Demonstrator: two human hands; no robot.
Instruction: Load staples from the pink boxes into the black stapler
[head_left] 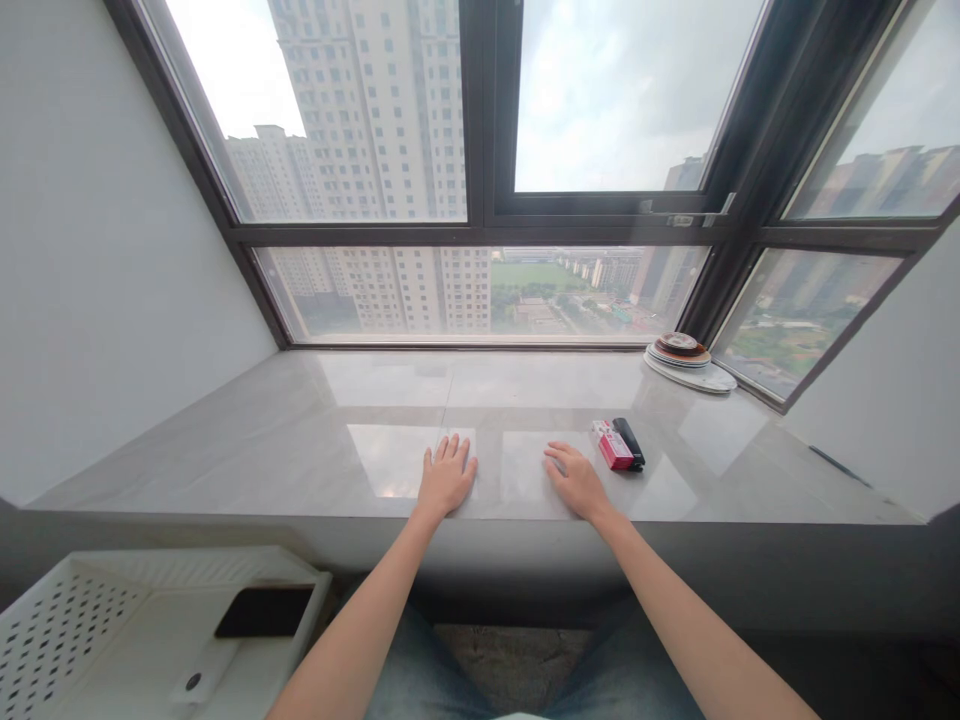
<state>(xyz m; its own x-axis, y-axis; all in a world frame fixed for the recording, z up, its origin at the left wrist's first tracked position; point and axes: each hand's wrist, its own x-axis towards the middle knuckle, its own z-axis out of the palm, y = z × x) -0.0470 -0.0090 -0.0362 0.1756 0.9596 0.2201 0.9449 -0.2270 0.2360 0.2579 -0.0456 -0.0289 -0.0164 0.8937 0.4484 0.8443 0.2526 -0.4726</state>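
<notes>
My left hand (448, 475) lies flat on the pale marble-look windowsill (247, 440), palm down with its fingers spread. Nothing is in it. My right hand (576, 478) rests on the same sill, its fingers stretched loosely toward the left and a little bent, holding nothing I can see. Just right of that hand is a small pink and white box (613, 446). A black stapler-like object (629, 444) lies against the box's right side, and neither hand touches them.
Stacked plates (690, 364) stand in the sill's far right corner by the window frame (480, 235). A thin dark pen-like stick (840, 466) lies along the right wall. Below left, a white perforated basket (67, 620) holds a dark phone-like slab (264, 611).
</notes>
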